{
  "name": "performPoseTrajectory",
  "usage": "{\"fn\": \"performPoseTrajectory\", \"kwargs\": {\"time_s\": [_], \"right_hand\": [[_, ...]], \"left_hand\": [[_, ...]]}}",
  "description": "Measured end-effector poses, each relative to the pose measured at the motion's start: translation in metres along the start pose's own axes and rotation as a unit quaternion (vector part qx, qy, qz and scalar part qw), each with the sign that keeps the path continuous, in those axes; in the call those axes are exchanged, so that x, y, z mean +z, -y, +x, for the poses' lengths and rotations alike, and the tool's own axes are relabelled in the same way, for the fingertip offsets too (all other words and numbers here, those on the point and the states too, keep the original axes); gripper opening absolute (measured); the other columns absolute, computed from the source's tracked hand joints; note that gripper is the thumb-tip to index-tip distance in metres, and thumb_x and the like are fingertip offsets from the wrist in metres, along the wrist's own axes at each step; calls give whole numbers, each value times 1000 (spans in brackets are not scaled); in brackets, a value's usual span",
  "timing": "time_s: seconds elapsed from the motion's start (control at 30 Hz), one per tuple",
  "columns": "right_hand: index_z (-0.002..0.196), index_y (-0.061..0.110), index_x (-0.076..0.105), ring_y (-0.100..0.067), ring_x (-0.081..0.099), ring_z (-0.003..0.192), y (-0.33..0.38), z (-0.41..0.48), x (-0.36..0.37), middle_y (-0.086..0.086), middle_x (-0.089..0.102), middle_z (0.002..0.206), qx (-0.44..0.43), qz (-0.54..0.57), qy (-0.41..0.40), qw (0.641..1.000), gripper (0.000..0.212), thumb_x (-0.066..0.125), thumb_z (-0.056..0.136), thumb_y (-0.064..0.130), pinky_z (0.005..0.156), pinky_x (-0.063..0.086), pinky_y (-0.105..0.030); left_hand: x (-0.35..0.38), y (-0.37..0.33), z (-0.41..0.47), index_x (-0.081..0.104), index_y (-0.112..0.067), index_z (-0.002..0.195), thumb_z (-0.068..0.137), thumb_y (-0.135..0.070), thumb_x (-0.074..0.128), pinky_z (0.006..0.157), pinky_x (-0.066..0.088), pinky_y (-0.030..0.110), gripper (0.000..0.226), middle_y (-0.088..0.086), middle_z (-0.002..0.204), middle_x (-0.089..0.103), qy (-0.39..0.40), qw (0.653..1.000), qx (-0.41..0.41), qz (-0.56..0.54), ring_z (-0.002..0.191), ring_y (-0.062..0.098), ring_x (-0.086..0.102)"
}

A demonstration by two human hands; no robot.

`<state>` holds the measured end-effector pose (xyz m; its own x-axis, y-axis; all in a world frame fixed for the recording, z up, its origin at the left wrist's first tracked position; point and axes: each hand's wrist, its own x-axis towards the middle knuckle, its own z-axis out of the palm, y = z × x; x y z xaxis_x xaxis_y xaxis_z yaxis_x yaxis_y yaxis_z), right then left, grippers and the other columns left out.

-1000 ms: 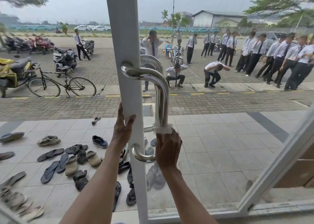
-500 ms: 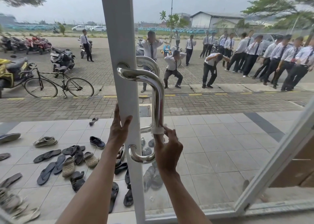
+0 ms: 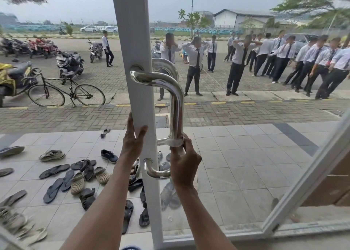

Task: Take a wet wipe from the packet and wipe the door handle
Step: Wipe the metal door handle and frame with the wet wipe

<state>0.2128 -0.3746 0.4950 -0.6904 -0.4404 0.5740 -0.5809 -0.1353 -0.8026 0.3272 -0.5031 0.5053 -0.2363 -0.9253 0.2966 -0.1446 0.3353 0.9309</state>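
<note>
A shiny steel door handle [image 3: 177,105] curves out from the white door frame [image 3: 136,60], top mount high, bottom mount near waist level. My right hand [image 3: 184,162] is wrapped around the handle's lower straight part, pressing a thin white wet wipe [image 3: 175,142] around the bar. My left hand [image 3: 132,140] grips the edge of the white frame just left of the handle, thumb on the near face. The wipe packet is not in view.
Glass panes fill the door on both sides of the frame. A second white frame [image 3: 306,179] slants at the right. Outside lie several sandals and shoes [image 3: 75,174] on the tiles, a bicycle [image 3: 66,92], motorbikes, and a line of people in white shirts.
My right hand with the wipe stays on the handle's lower bar, shifting only slightly. The left hand holds the frame as before. The people outside have stood up straighter.
</note>
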Motion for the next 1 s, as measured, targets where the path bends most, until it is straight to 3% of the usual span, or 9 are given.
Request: {"fn": "performPoseTrajectory", "kwargs": {"time_s": [0.2, 0.33, 0.47, 0.57, 0.63, 0.67, 0.77, 0.9, 1.0], "right_hand": [[90, 13, 76, -20, 72, 69, -54, -60, -14, -3, 76, 76, 125, -108, 114, 980, 22, 67, 93, 33, 66, 57, -36], [107, 13, 74, -17, 72, 70, -19, -23, -2, -2, 77, 83, 83, -45, 10, 995, 21, 67, 92, 26, 62, 58, -30], [122, 13, 67, -13, 74, 74, -2, -5, 8, -2, 77, 89, 55, -3, -6, 998, 30, 61, 96, 28, 67, 61, -29], [111, 9, 72, -12, 71, 68, -17, -26, 9, -4, 76, 84, 82, -15, -14, 996, 23, 65, 94, 22, 63, 56, -16], [99, 5, 75, -6, 65, 57, -29, -43, 10, -8, 75, 77, 145, -34, 4, 989, 16, 66, 93, 17, 53, 41, 1], [94, 5, 75, 1, 59, 53, -33, -50, 9, -8, 75, 75, 181, -32, 23, 983, 16, 67, 93, 18, 50, 36, 3], [89, 8, 75, -5, 63, 57, -37, -55, 4, -5, 74, 73, 209, -19, 48, 977, 15, 69, 92, 21, 49, 35, 2], [102, 11, 75, -3, 62, 56, -21, -33, 5, -1, 73, 73, 115, -22, 3, 993, 14, 68, 92, 17, 52, 40, 0], [113, 7, 71, -14, 71, 68, -16, -29, 11, -5, 75, 84, 103, 14, -36, 994, 26, 68, 91, 19, 62, 59, -23]], "left_hand": [[-1, -2, -1, 7, -57, 151, 99, -40, 55, 111, 40, 57, 73, -4, 155, 43, 6, 1000, 4, 5, 136, 23, 48], [-2, -1, -1, 7, -57, 151, 98, -43, 56, 111, 41, 57, 73, -3, 154, 44, 3, 1000, 3, 6, 135, 24, 49], [-1, 0, 0, 7, -59, 150, 97, -44, 56, 109, 42, 59, 74, -1, 153, 46, 2, 1000, 4, 8, 134, 26, 50], [-1, 0, 0, 7, -57, 151, 97, -43, 56, 108, 43, 59, 74, -1, 153, 45, 1, 1000, 8, 6, 134, 26, 50], [-1, 0, 1, 7, -55, 152, 98, -43, 56, 109, 42, 59, 74, -2, 154, 44, 3, 1000, 9, 7, 135, 26, 49], [-2, 0, 1, 7, -55, 152, 97, -43, 56, 109, 42, 59, 74, -2, 154, 43, 5, 1000, 9, 7, 135, 26, 49], [-2, 2, 0, 6, -56, 151, 97, -45, 56, 110, 41, 58, 74, -2, 156, 42, 5, 1000, 10, 10, 136, 25, 48], [-1, 2, 0, 6, -58, 150, 96, -46, 56, 108, 43, 58, 75, -2, 153, 46, 4, 1000, 12, 7, 134, 24, 50], [0, 2, 0, 7, -57, 151, 97, -44, 56, 108, 43, 59, 75, -1, 153, 46, -1, 1000, 12, 4, 134, 25, 51]]}}
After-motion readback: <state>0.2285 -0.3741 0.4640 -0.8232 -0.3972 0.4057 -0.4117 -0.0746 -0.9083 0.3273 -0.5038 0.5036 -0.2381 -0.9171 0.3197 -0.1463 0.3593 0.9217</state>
